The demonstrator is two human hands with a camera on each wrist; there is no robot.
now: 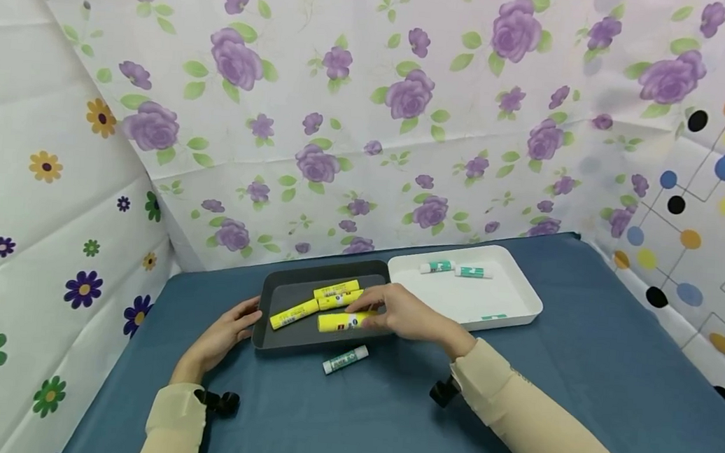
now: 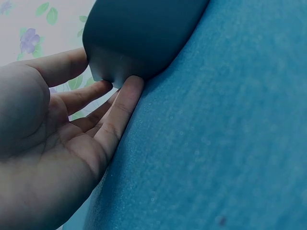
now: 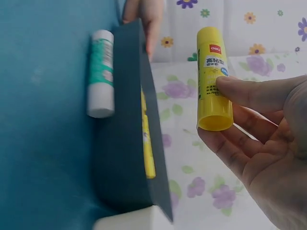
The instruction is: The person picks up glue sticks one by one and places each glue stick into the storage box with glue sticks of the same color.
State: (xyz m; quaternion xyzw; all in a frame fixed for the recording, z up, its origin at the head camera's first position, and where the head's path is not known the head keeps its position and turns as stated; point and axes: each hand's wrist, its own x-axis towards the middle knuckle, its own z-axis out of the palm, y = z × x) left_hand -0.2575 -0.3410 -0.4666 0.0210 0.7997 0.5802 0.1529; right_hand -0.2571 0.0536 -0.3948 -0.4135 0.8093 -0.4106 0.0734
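Note:
My right hand point(image 1: 410, 314) pinches a yellow glue stick point(image 3: 211, 81) between thumb and fingers, above the near right part of a dark grey tray point(image 1: 304, 345). Three other yellow glue sticks point(image 1: 294, 314) lie in that tray. At the tray's left end my left hand point(image 1: 222, 336) grips the rim, the thumb over the edge and the fingers against the outer wall point(image 2: 129, 38). Just in front of the tray, on the blue cloth, lies a green and white glue stick point(image 1: 345, 359).
A white tray point(image 1: 523, 309) adjoins the grey one on the right. Inside it are green and white glue sticks point(image 1: 473, 272), one mostly hidden behind the near wall. Flower-patterned sheets point(image 1: 339, 204) rise behind the blue-covered table point(image 1: 348, 429).

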